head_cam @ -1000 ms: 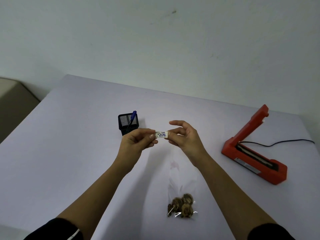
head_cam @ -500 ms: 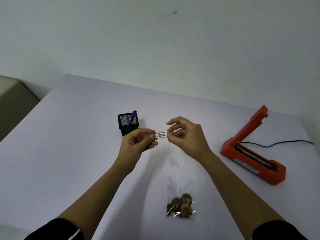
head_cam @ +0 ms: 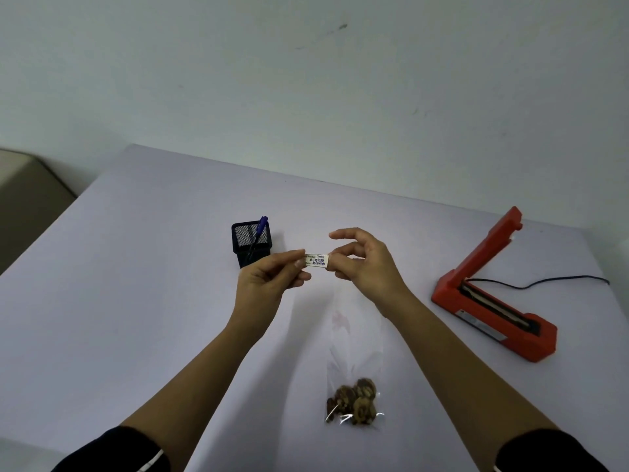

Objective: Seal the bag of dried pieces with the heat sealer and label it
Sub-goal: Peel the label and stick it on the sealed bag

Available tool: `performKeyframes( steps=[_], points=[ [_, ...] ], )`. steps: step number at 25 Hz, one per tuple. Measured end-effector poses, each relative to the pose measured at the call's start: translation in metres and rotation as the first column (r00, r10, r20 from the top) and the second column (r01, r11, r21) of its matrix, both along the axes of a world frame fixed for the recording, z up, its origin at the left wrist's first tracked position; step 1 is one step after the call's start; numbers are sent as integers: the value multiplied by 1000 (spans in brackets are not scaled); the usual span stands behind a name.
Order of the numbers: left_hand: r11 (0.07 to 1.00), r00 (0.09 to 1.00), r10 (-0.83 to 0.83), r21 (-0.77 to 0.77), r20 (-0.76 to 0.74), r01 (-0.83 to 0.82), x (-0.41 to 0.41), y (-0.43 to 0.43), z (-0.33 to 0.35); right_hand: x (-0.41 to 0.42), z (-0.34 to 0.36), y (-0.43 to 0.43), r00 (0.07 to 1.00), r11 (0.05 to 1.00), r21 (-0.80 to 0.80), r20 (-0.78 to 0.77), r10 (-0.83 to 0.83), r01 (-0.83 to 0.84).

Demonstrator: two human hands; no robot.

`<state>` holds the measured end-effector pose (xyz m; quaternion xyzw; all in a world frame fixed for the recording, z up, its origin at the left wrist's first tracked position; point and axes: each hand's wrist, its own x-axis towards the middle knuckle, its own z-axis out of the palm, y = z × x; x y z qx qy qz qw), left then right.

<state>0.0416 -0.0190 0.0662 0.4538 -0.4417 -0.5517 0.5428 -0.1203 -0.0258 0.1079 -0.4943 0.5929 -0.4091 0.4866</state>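
Step in hand: labelling. I hold the written label (head_cam: pixel 317 260) up above the middle of the table (head_cam: pixel 136 301), facing me, with blue handwriting on it too small to read.
Left hand (head_cam: pixel 269 279): thumb and forefinger pinched on the label's left end.
Right hand (head_cam: pixel 367 264): thumb and a lower finger pinched on the right end, index finger lifted clear and touching nothing.
Bag (head_cam: pixel 354 342): clear plastic, flat on the table towards the near edge, below my hands and between my forearms. Neither hand touches it.
Dried pieces (head_cam: pixel 354 400): brown, bunched at the bag's near end. The far stretch looks empty.
Seal: I cannot tell whether the far end is closed, as the film is too transparent.
Heat sealer (head_cam: pixel 483 321): orange, near the right edge, arm raised, nothing on the bar, cord (head_cam: pixel 544 281) trailing off to the right. I judge that sealing is done.
Mesh pen holder (head_cam: pixel 250 240): just behind my left hand, blue pen (head_cam: pixel 258 233) standing in it.
Next move: if a backing remains, peel it (not visible). Then lower the label onto the bag's empty flat stretch, away from the lumpy pieces, and press one end first, smoothing across to avoid creases.
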Motion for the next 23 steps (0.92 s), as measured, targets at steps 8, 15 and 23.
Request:
performKeyframes(
  steps=[8,15,23],
  points=[
    [998,998,32,-63,61,-29,3,1,-3,5,0,-2,977,988,156,209,-35,2],
    [999,990,13,-51,144,-6,6,0,-4,6,-1,0,980,989,151,195,-23,-7],
    [997,997,-65,42,30,63,8,0,1,8,-9,-2,977,989,145,211,-24,-7]
  ],
)
